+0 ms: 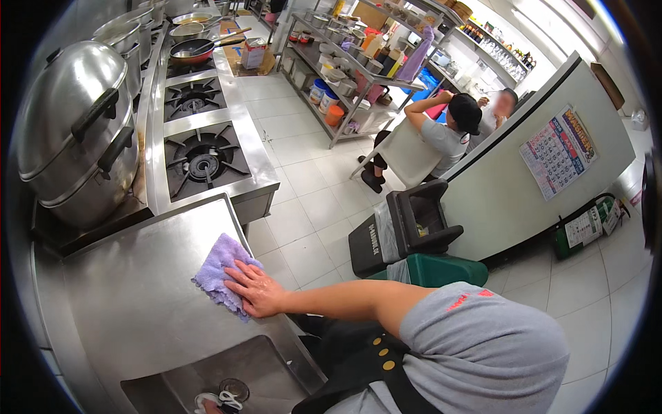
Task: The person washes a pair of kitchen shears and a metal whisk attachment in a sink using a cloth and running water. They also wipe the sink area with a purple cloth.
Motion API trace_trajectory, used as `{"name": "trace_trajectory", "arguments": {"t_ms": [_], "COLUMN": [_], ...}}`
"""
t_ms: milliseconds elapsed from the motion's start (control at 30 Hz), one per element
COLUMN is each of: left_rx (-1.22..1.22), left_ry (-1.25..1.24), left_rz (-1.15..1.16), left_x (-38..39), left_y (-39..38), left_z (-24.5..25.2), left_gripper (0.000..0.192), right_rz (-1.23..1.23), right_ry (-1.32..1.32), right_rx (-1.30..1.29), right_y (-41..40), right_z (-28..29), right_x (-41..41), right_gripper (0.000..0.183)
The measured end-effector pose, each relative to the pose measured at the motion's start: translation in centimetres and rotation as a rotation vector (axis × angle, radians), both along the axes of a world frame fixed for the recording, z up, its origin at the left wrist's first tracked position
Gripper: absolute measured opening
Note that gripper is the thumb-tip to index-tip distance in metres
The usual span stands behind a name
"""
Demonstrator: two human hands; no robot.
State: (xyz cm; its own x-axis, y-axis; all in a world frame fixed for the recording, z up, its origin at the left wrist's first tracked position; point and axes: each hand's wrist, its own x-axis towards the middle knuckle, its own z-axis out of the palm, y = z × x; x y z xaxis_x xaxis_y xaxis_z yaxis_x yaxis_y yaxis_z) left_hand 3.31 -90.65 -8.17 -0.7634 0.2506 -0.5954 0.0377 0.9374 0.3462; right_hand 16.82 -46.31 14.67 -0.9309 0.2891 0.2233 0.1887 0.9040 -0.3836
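My right hand [257, 291] lies on a folded purple cloth [220, 269], fingers somewhat spread over it. The cloth rests near the front edge of a stainless steel counter [129, 300]. At the bottom edge, over a sink basin [258, 362] set into the counter, part of my left hand [211, 407] shows, cut off by the picture's edge. It is beside a white item and an object with white loops [230, 399], close to the round drain [234, 388]; its grip is unclear.
A gas range [253, 178] adjoins the counter, with a large lidded metal pot [77, 124] alongside. Black [370, 243] and green [445, 269] bins stand near a white cabinet-like unit [496, 207]. Beyond are a loaded shelf rack [331, 67], a seated person [439, 134] and another person [489, 119].
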Motion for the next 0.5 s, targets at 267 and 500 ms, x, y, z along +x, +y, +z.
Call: {"name": "trace_trajectory", "arguments": {"t_ms": [267, 500], "left_rx": [0.017, -0.005], "left_ry": [-0.010, -0.008], "left_rz": [0.042, 0.039], "left_x": [0.7, -0.5], "left_y": [-0.2, 1.1], "left_z": [-0.9, -1.4], "left_gripper": [0.019, 0.018], "right_rz": [-0.003, 0.004], "right_ry": [-0.001, -0.011], "right_rx": [-0.009, -0.014], "right_y": [0.1, 0.1], "right_z": [0.2, 0.4], "right_x": [-0.3, -0.2], "right_gripper": [0.057, 0.059]}}
